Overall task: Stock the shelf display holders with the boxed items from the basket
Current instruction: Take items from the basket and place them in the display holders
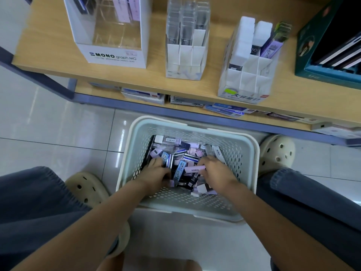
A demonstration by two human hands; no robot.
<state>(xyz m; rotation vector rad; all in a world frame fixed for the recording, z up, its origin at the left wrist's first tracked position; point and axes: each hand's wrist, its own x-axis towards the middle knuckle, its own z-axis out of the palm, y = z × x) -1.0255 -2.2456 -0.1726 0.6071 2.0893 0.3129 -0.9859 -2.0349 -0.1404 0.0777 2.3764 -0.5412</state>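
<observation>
**Head view: picking stock from the basket**
At lower centre, the left hand curls among the boxed items in the basket, though whether it holds anything is unclear. The right hand pinches a pink box. Judged the picking step; next, lift to the display holders on the shelf above.

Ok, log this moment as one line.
stage: picking | left hand: among boxes in basket | right hand: holds pink box | shelf holders: untouched

Bright, even light is glaring off floor tiles; wide-angle is bowing shelf edge; slight blur thruout.
</observation>
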